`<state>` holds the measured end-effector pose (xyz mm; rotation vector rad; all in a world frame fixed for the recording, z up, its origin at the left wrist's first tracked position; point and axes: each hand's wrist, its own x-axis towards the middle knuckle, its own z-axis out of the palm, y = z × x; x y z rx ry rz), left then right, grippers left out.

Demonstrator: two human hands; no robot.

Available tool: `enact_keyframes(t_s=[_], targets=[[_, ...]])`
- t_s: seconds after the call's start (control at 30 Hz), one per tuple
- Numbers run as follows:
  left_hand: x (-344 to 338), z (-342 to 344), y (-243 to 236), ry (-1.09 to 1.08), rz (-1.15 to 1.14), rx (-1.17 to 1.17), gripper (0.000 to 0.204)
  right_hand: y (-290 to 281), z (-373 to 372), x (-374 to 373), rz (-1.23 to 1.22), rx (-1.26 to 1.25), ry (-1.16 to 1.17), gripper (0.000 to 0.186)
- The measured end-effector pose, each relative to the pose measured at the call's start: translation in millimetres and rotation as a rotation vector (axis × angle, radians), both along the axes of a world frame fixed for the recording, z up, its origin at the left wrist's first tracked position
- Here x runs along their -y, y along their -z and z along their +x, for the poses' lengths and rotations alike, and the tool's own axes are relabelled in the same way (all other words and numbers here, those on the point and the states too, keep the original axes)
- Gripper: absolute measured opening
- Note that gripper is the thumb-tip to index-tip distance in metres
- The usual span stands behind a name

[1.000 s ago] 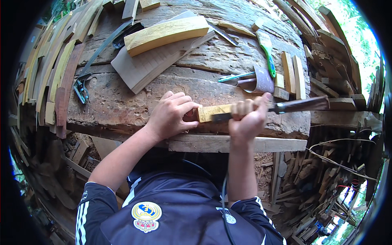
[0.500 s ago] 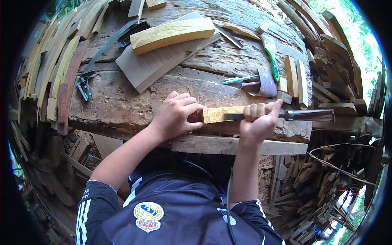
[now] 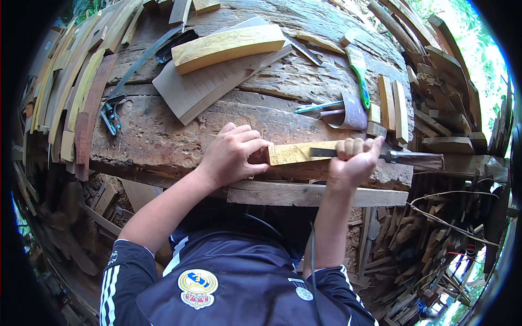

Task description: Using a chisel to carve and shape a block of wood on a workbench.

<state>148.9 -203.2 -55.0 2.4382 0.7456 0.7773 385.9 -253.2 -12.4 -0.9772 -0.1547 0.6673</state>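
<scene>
Chisel (image 3: 417, 159) in right hand (image 3: 353, 163), blade (image 3: 322, 152) over yellow block (image 3: 288, 154).

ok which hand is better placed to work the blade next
Probably the right hand: it holds the bladed tool over the yellow wood, while the left hand sits at the wood's left end.

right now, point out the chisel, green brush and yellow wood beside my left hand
Chisel (image 3: 416, 159): head view, on its handle.
Green brush (image 3: 361, 77): head view, on its handle.
Yellow wood (image 3: 290, 154): head view, on its uncovered part.
</scene>
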Motion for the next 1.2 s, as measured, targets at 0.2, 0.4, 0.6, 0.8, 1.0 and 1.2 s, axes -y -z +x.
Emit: enact_keyframes(t_s=[0.2, 0.4, 0.6, 0.8, 1.0, 1.2], targets=[[-0.8, -5.3, -1.4, 0.003, -0.111, -0.100, 0.034, 0.9, -21.3, -8.6, 0.052, -0.012, -0.166, 0.052], [-1.0, -0.1, -1.2, -0.007, -0.013, 0.010, 0.033, 1.7, 10.8, -4.8, 0.003, -0.086, 0.000, 0.052], [-0.7, -5.1, -2.1, -0.003, -0.077, -0.068, 0.036, 6.6, -33.5, -17.7, 0.036, -0.157, -0.175, 0.051], [-0.8, -1.1, -0.5, 0.003, -0.029, -0.033, 0.037, -0.2, 4.2, -12.8, 0.000, -0.109, -0.020, 0.051], [0.6, -6.1, 0.9, -0.022, -0.060, -0.040, 0.037, 9.7, -47.0, -21.7, 0.040, -0.138, -0.250, 0.051], [-1.1, -2.3, -2.4, -0.004, -0.029, -0.021, 0.036, 2.6, -19.8, -14.8, 0.010, -0.060, -0.111, 0.051]])
